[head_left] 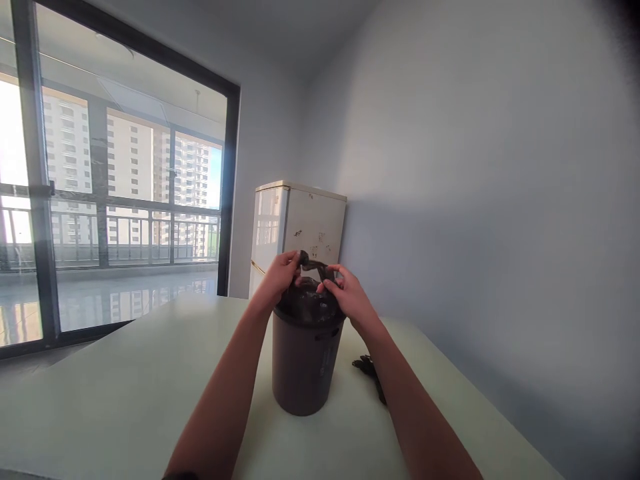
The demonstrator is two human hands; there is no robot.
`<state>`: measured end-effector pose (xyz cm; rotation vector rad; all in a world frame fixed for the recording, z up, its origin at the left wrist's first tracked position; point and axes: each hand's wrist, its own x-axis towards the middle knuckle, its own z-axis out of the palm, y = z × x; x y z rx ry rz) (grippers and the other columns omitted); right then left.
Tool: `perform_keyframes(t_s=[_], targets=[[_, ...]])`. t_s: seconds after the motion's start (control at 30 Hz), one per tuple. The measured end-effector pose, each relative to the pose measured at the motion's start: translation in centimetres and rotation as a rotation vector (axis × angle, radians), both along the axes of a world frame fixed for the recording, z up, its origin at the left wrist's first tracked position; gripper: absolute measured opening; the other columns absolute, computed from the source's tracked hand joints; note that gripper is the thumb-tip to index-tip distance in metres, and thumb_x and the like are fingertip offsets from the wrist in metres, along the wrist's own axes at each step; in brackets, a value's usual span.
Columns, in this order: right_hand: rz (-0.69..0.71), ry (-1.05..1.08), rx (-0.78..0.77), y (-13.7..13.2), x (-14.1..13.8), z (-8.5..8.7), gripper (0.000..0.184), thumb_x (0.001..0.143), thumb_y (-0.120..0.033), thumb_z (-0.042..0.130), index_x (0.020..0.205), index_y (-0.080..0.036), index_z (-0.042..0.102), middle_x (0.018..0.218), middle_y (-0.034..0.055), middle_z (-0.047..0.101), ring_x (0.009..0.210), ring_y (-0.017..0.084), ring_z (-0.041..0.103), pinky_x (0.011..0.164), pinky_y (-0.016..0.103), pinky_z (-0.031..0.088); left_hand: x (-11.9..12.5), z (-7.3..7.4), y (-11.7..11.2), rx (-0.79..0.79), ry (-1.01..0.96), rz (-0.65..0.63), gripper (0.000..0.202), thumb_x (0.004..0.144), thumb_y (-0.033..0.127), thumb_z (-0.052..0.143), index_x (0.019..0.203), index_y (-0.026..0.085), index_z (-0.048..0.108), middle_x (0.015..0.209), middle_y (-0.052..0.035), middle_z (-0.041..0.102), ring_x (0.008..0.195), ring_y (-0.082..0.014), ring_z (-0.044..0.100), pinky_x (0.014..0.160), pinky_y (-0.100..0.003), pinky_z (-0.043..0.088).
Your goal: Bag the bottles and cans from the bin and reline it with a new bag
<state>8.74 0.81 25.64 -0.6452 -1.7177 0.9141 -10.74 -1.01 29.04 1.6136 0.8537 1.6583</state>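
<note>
A dark trash can (303,367) stands upright on the pale table, lined with a black plastic bag (313,303). The top of the bag is pulled up above the rim. My left hand (281,277) is closed on the bag at the can's far left side, thumb and fingers pinching a gathered bit of it. At the right, my right hand (346,288) pinches another part of the bag between thumb and fingers. A strip of the bag stretches between both hands. The bottom of the can's inside is hidden.
A crumpled black plastic bundle (371,377) lies on the table (200,373) right of the can, partly behind my right forearm. Behind the table stands a white fridge (315,223). A grey wall (475,200) is at the right, a glass sliding door (135,200) at the left.
</note>
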Motion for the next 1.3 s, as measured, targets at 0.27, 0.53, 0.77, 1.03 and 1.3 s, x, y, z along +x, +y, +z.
perform_keyframes(t_s=[0.27,0.53,0.77,1.03,1.3], targets=[[0.163,0.583,-0.107,-0.7,-0.2,0.9,0.047,0.075,-0.042,0.088,0.103,-0.026,0.054,0.078,-0.003,0.068,0.07,0.018,0.066,0.08,0.039,0.058,-1.1,0.9,-1.1,-0.228,-0.356,-0.245,0.017,0.087,0.029,0.064,0.079,0.017,0.055,0.065,0.0067,0.032,0.047,-0.0053,0.027,0.046,-0.023,0.027],[0.138,0.494,-0.136,-0.1,-0.3,0.4,0.052,0.074,-0.05,0.091,0.095,-0.025,0.05,0.07,-0.0043,0.067,0.047,0.007,0.036,0.051,0.026,0.035,1.4,-0.1,-0.9,-0.023,-0.081,-0.179,0.022,0.083,0.027,0.075,0.098,0.014,0.066,0.073,-0.0016,0.065,0.054,-0.0075,0.049,0.057,-0.023,0.039],[0.103,0.4,-0.108,0.0,-0.6,0.4,0.04,0.076,-0.049,0.089,0.09,-0.019,0.067,0.074,0.0,0.068,0.054,0.008,0.048,0.052,0.025,0.037,1.5,-0.1,-1.3,0.051,0.092,-0.135,0.019,0.082,0.028,0.078,0.09,0.011,0.078,0.077,-0.0044,0.072,0.063,-0.0124,0.061,0.061,-0.025,0.047],[0.154,0.362,-0.065,-0.3,-1.0,0.1,0.041,0.07,-0.032,0.089,0.096,-0.023,0.059,0.063,-0.0053,0.064,0.054,0.014,0.057,0.053,0.029,0.041,2.0,-0.2,-1.7,0.022,0.243,-0.348,0.031,0.078,0.035,0.088,0.097,0.011,0.082,0.075,-0.0067,0.075,0.064,-0.0146,0.066,0.061,-0.025,0.05],[0.145,0.278,0.028,-0.2,-1.1,-0.1,0.05,0.085,-0.039,0.081,0.103,-0.028,0.036,0.07,-0.008,0.07,0.06,0.013,0.06,0.062,0.026,0.044,2.8,-0.1,-1.2,0.101,0.208,-0.056,0.02,0.086,0.029,0.076,0.095,0.012,0.083,0.068,-0.0058,0.076,0.061,-0.0187,0.07,0.063,-0.029,0.054]])
